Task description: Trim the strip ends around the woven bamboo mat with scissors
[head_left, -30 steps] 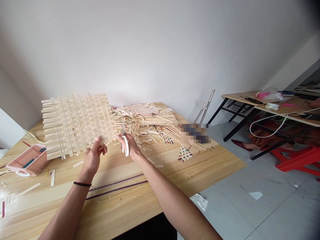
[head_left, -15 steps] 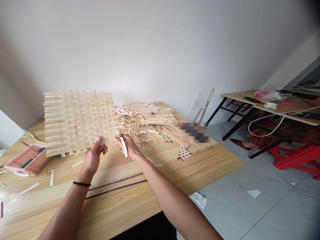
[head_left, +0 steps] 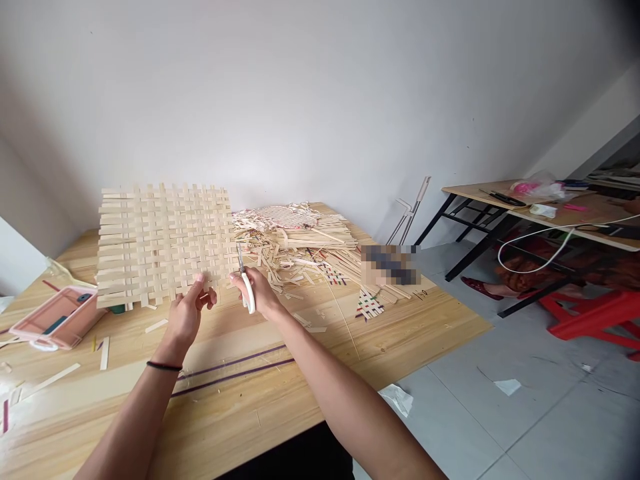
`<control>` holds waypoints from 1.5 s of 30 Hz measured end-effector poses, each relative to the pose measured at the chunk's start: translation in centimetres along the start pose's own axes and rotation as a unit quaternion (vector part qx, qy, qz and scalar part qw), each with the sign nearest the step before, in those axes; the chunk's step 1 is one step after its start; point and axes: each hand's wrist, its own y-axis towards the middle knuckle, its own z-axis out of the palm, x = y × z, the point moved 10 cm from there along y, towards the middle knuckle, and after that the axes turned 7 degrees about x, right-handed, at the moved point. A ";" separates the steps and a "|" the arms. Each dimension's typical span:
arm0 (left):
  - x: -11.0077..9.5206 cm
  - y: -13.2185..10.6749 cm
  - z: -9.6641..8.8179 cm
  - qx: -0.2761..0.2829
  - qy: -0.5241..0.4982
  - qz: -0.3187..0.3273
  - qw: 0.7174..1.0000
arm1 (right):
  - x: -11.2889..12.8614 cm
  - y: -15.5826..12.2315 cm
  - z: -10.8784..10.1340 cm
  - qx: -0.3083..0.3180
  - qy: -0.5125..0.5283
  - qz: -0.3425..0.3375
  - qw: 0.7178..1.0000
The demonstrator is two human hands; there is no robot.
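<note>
A pale woven mat of flat strips [head_left: 163, 243] stands upright over the wooden table [head_left: 240, 393]. My left hand [head_left: 186, 313] pinches its lower right edge. Just right of it, my right hand [head_left: 257, 293] grips white-handled scissors [head_left: 245, 287], their blades pointing up along the mat's right edge, where loose strip ends stick out.
A heap of cut strips and small woven pieces [head_left: 300, 243] lies at the table's far right. A pink tray [head_left: 55, 319] sits at the left, with loose offcuts [head_left: 105, 353] around it. A second table [head_left: 550, 213] and a red stool [head_left: 595, 317] stand to the right.
The mat has shifted to the right and turned squarer to me. Both hands have kept their hold, and the scissors now sit closer along the mat's right edge.
</note>
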 end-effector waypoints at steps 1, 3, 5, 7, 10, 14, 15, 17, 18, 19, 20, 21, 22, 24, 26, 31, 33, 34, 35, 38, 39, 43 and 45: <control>0.1 0.0 0.0 0.002 0.003 -0.002 1.000 | -0.1 0.0 0.0 -0.002 -0.002 0.001 1.000; 0.3 0.1 -0.1 0.007 0.010 -0.005 1.000 | -0.1 0.1 -0.2 -0.009 -0.008 -0.001 1.000; 0.4 0.2 -0.2 0.010 0.015 -0.006 1.000 | -0.1 0.1 -0.3 -0.014 -0.015 -0.004 1.000; 0.5 0.3 -0.3 0.010 0.017 -0.006 1.000 | 0.0 0.1 -0.3 -0.016 -0.019 -0.007 1.000; 0.6 0.3 -0.3 0.012 0.021 -0.006 1.000 | 0.0 0.1 -0.2 -0.012 -0.017 -0.009 1.000; 0.6 0.3 -0.4 0.008 0.023 -0.005 1.000 | -0.1 0.1 -0.1 -0.008 -0.008 -0.003 1.000; 0.7 0.3 -0.5 0.006 0.024 -0.004 1.000 | -0.1 0.1 -0.1 -0.008 -0.006 -0.001 1.000; 0.7 0.3 -0.5 0.005 0.025 -0.003 1.000 | -0.1 0.1 -0.1 -0.009 -0.001 -0.001 1.000; 0.7 0.3 -0.5 0.005 0.026 -0.003 1.000 | 0.0 0.0 -0.1 -0.009 0.003 -0.002 1.000; 0.7 0.3 -0.5 0.006 0.027 -0.004 1.000 | 0.1 0.0 0.0 -0.009 0.008 -0.002 1.000; 0.7 0.3 -0.4 0.007 0.028 -0.004 1.000 | 0.1 0.0 0.0 -0.009 0.013 -0.002 1.000; 0.7 0.3 -0.4 0.008 0.029 -0.005 1.000 | 0.1 0.0 0.0 -0.009 0.017 0.000 1.000; 0.7 0.3 -0.4 0.007 0.030 -0.005 1.000 | 0.1 0.0 0.0 -0.010 0.021 0.003 1.000; 0.6 0.3 -0.5 0.004 0.032 -0.004 0.999 | 0.0 0.0 0.0 -0.011 0.026 0.009 1.000; 0.6 0.4 -0.5 0.002 0.034 -0.002 0.999 | -0.1 -0.1 0.1 -0.011 0.037 0.012 0.999; 0.5 0.4 -0.6 -0.006 0.033 0.003 0.999 | -0.2 0.1 0.0 -0.019 0.067 0.003 0.998; 0.5 0.3 -0.6 -0.009 0.031 0.004 0.999 | -0.6 0.2 -0.6 -0.045 0.084 0.013 0.995; 0.5 0.3 -0.6 -0.009 0.031 0.004 0.999 | -0.9 0.3 -0.9 -0.057 0.095 0.022 0.994; 0.4 0.3 -0.5 -0.009 0.031 0.004 0.999 | -1.2 0.3 -1.1 -0.066 0.107 0.032 0.992; 0.2 0.3 -0.6 -0.015 0.030 0.012 0.999 | -1.6 0.5 -0.9 -0.061 0.121 0.046 0.990; 0.0 0.3 -0.6 -0.020 0.029 0.017 0.999 | -1.5 0.5 -0.7 -0.050 0.120 0.045 0.990; -0.6 0.4 -1.2 -0.046 0.021 0.041 0.998 | -1.0 0.4 0.6 0.004 0.106 0.028 0.994; -0.7 0.5 -1.5 -0.054 0.019 0.047 0.997 | -0.7 0.1 1.0 0.023 0.088 0.022 0.996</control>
